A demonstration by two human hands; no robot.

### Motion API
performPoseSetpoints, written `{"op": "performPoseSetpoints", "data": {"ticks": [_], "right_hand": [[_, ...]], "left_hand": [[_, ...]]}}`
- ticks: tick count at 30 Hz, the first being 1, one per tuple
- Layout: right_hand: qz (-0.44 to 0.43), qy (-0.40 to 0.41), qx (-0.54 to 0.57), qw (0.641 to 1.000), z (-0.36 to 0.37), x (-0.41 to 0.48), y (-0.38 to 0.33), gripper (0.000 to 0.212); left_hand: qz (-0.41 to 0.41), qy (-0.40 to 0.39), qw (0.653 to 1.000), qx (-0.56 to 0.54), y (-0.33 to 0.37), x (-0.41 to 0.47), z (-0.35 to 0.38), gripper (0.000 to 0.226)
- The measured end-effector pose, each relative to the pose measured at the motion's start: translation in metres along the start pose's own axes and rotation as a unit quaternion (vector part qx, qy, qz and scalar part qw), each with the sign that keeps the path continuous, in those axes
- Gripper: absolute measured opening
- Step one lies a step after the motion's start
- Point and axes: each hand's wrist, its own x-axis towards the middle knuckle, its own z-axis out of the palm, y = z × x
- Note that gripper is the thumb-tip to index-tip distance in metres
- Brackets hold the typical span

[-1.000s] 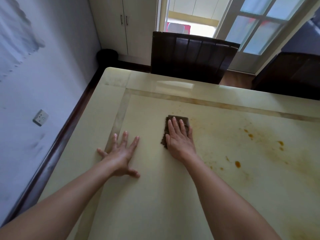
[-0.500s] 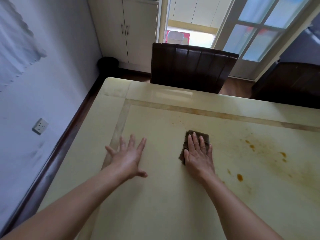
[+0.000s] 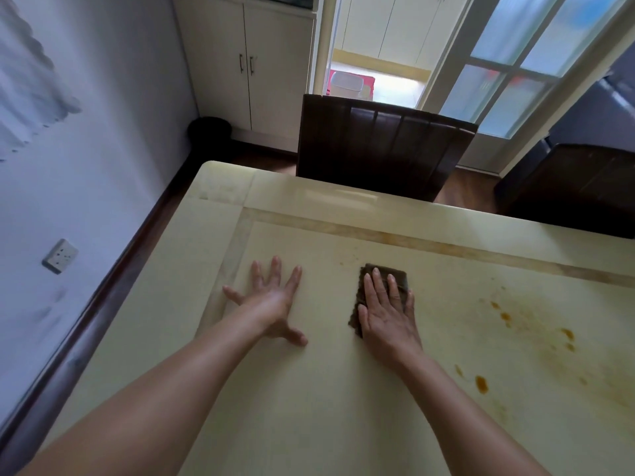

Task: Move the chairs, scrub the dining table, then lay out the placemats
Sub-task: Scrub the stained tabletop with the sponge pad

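From the head camera, looking down and forward, a cream, glossy dining table with a tan inlaid border strip [image 3: 309,389] fills the lower part of the view. Both bare forearms reach out over it from the near edge.

The left hand [image 3: 271,300] lies palm down on the tabletop with its fingers straight and fanned wide and the thumb stretched out to the side. It holds nothing and sits just inside the left run of the border strip.

The right hand [image 3: 386,316] presses flat on a dark brown rectangular scouring pad [image 3: 401,279]. Its fingers are straight and close together, laid along the pad rather than curled round it. The pad rests on the tabletop under the palm, its far end and left edge showing past the fingers. The two hands are apart, side by side.

Orange-brown spots and smears [image 3: 481,384] mark the table to the right of the right hand, well clear of the pad.

A dark brown chair with a vertically ribbed back [image 3: 381,146] stands against the far edge of the table, and another dark brown chair [image 3: 577,187] sits at the far right.

Beyond them are a cream two-door cabinet [image 3: 247,63], a round black bin [image 3: 209,130] on the floor in the corner, a white-framed door with frosted glass panes [image 3: 508,80] and a white wall socket [image 3: 60,255] low on the left wall
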Motion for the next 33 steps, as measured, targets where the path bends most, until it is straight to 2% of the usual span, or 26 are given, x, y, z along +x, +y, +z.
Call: {"op": "performPoseSetpoints", "data": {"ticks": [6,10,15,23,27,33], "right_hand": [[-0.109,0.008,-0.001,0.994,-0.009,0.039,-0.044,0.058],[-0.133,0.017,0.003,0.991,-0.018,0.072,-0.068,0.058],[-0.1,0.02,0.033,0.994,-0.032,0.105,-0.059,0.057],[0.017,0.047,0.057,0.997,-0.038,0.116,0.028,0.057],[0.056,0.054,0.058,0.995,-0.038,0.119,0.029,0.057],[0.067,0.04,0.067,0.995,-0.039,0.123,0.026,0.057]], "left_hand": [[-0.002,-0.001,1.0,0.005,0.002,0.003,0.0,0.128],[0.001,0.002,1.0,-0.005,0.0,0.003,0.001,0.128],[0.001,0.003,1.0,-0.002,-0.001,0.004,0.002,0.127],[-0.001,0.0,1.0,0.005,0.0,0.006,0.002,0.127],[-0.003,0.003,1.0,0.021,-0.001,0.006,0.001,0.128],[0.013,0.099,0.995,0.027,0.007,0.014,-0.027,0.117]]}}
